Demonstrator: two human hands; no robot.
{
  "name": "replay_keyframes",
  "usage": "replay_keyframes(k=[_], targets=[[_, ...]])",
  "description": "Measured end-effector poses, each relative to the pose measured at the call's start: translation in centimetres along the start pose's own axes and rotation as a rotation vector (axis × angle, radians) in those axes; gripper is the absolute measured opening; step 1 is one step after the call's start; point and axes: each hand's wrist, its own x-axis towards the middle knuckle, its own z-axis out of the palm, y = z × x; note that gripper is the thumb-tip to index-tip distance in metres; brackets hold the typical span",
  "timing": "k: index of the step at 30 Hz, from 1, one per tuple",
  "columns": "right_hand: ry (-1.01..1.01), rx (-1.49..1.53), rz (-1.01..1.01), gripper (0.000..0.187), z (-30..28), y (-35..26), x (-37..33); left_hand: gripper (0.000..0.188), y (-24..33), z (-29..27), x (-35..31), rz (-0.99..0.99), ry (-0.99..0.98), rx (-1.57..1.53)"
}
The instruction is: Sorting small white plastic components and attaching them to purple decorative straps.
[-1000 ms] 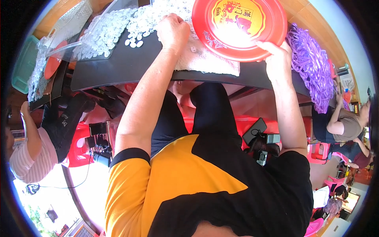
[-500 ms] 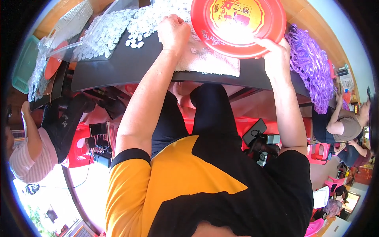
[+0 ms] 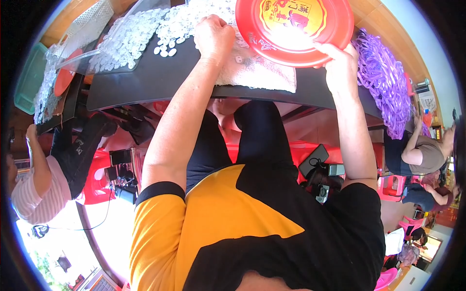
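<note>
My right hand (image 3: pixel 341 58) grips the near right rim of a round red plate (image 3: pixel 247 30), thumb on top. The plate has a yellow printed centre and is held above the table's far side. My left hand (image 3: pixel 213 40) is closed with its fingers curled down, over the left side of a pale pink cloth (image 3: pixel 267 77). Whatever its fingers hold is hidden. Left of that hand lie many clear, whitish oval pieces (image 3: pixel 182 29), some loose on the black table.
More clear pieces fill a transparent tray (image 3: pixel 92 70) on the left. A heap of purple ribbon strips (image 3: pixel 383 82) hangs over the right end of the black table (image 3: pixel 155 89). One person (image 3: pixel 43 179) sits at left; others (image 3: pixel 427 155) are at right.
The red plate and my right hand have shifted slightly up, away from me. My left hand has moved a little the same way and stays closed.
</note>
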Motion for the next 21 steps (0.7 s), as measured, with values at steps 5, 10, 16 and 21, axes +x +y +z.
replay_keyframes(k=[5,10,16,21], targets=[[0.029,-0.002,0.023,0.027,-0.4,-0.1,-0.1,0.016,-0.2,0.1,0.0,0.008,0.003,0.015],[0.093,0.004,0.057,0.028,-2.4,-0.6,-0.8,0.016,-0.4,0.2,0.1,0.022,0.003,0.041],[0.129,-0.002,0.085,0.029,-3.4,-1.3,-2.4,0.013,0.0,-0.1,0.1,-0.002,-0.045,-0.026],[0.076,0.004,0.084,0.030,-3.9,-1.7,-3.1,0.015,-0.3,0.1,0.3,0.005,-0.015,0.046]])
